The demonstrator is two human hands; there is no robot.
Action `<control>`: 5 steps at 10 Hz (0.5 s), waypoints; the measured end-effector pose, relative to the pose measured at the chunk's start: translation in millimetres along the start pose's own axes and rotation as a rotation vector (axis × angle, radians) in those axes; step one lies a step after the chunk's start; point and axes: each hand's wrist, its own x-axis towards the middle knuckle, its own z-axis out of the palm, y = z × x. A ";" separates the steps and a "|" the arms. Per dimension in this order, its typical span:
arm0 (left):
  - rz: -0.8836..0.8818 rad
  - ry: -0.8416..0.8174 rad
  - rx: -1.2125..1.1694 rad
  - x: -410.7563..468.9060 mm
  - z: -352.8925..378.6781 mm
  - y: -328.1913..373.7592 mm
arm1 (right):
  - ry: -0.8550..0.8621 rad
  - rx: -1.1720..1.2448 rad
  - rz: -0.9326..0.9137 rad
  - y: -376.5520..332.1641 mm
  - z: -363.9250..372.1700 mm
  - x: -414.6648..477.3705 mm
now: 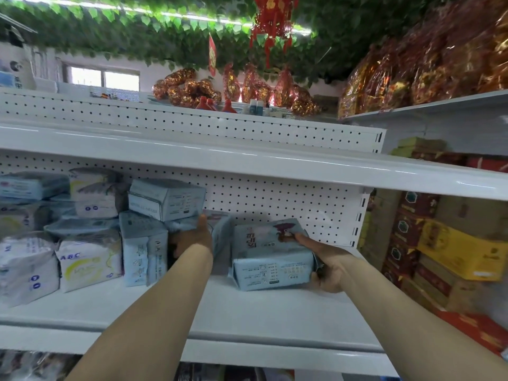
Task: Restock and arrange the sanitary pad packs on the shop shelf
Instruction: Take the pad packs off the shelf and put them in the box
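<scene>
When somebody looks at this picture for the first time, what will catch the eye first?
Two bare arms reach onto the white shelf: the right hand grips a light-blue pad pack lying mid-shelf, the left hand holds an upright blue pack beside the piled packs at left. Above, a red hanging ornament stands out against green leaves.

Pale blue packs (270, 259), white dotted shelf (247, 306)

Green leaves (123, 37) hang over me by a long light (192, 16). A bright window (104, 78) shines far behind the white shelf (247, 166).
</scene>
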 end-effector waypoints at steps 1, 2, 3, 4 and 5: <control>-0.065 -0.007 0.041 -4.1 0.6 0.0 | 0.060 0.058 -0.005 8.4 -7.0 3.3; -0.116 -0.036 0.069 -8.0 2.5 -3.0 | 0.058 0.094 -0.020 14.1 -12.1 2.0; -0.146 -0.067 -0.013 -18.0 0.9 -5.4 | 0.046 0.075 -0.046 17.9 -16.9 -1.3; -0.278 -0.080 -0.028 -36.5 -2.0 -2.4 | 0.066 0.015 -0.084 21.0 -23.6 -8.5; -0.305 -0.133 -0.361 12.4 27.3 -32.5 | 0.088 -0.047 -0.104 25.0 -36.8 -17.1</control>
